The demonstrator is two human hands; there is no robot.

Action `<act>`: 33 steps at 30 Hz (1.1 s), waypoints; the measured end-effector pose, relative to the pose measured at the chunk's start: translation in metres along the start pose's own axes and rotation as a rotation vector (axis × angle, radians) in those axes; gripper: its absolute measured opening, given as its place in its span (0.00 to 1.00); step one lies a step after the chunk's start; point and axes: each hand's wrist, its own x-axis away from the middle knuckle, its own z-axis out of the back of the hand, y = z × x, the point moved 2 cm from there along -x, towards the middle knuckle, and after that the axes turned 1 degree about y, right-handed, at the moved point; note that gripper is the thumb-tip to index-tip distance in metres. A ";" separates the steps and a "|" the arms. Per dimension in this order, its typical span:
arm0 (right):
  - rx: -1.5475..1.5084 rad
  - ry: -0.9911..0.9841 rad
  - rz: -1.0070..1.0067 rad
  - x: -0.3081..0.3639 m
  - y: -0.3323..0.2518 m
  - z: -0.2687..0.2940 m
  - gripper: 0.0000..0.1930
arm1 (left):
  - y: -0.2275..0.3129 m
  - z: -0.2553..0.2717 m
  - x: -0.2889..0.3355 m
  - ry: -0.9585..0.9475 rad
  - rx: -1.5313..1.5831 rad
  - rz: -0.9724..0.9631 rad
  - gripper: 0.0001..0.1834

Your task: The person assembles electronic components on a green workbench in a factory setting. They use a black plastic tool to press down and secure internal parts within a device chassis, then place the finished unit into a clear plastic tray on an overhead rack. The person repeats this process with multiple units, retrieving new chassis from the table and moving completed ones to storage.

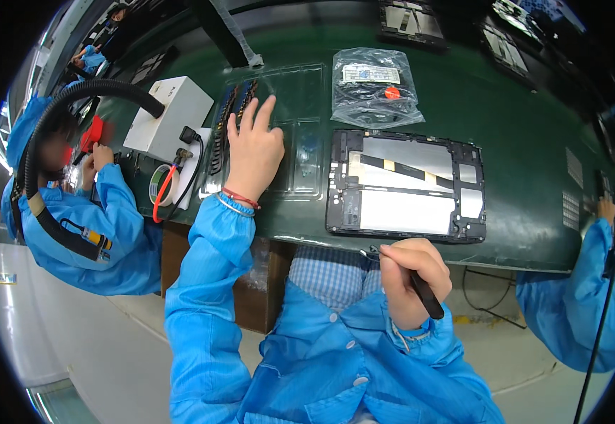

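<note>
On the desk (526,162), at the left, a white box (170,116) is standing, and from it a black hose (95,85) is rising and bending in a high arch. Near the box, a tape roll (155,182) is lying, and an orange tube (157,203) is passing just beside it. Toward the far side, a clear bag (377,109) is lying, which is carrying a white label (364,74) and a red dot (392,92). At the left, a co-worker (85,240) in blue is sitting; at the right, another person's blue sleeve (569,283) is showing.
</note>
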 end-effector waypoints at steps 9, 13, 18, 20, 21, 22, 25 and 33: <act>0.615 0.060 0.062 -0.051 -0.008 0.085 0.10 | 0.006 0.054 -0.028 -0.019 0.479 -0.005 0.13; 0.779 -0.226 0.473 -0.114 0.026 0.079 0.10 | 0.080 0.051 -0.063 -0.195 0.884 -0.140 0.10; 0.964 -0.469 0.625 -0.138 0.090 0.063 0.09 | 0.127 0.004 -0.081 -0.067 0.902 -0.115 0.08; 0.965 -0.446 0.634 -0.135 0.100 0.058 0.09 | 0.127 -0.003 -0.072 -0.024 0.927 -0.056 0.11; 0.948 -0.432 0.658 -0.134 0.102 0.056 0.08 | 0.127 -0.001 -0.074 -0.066 0.918 -0.063 0.16; 0.968 -0.456 0.643 -0.133 0.104 0.055 0.09 | 0.126 -0.001 -0.073 -0.069 0.943 -0.066 0.17; 1.014 -0.516 0.628 -0.130 0.104 0.053 0.10 | 0.125 -0.004 -0.071 -0.063 0.988 -0.083 0.17; 1.109 -0.567 0.597 -0.130 0.100 0.049 0.11 | 0.124 -0.002 -0.070 -0.021 1.042 -0.129 0.18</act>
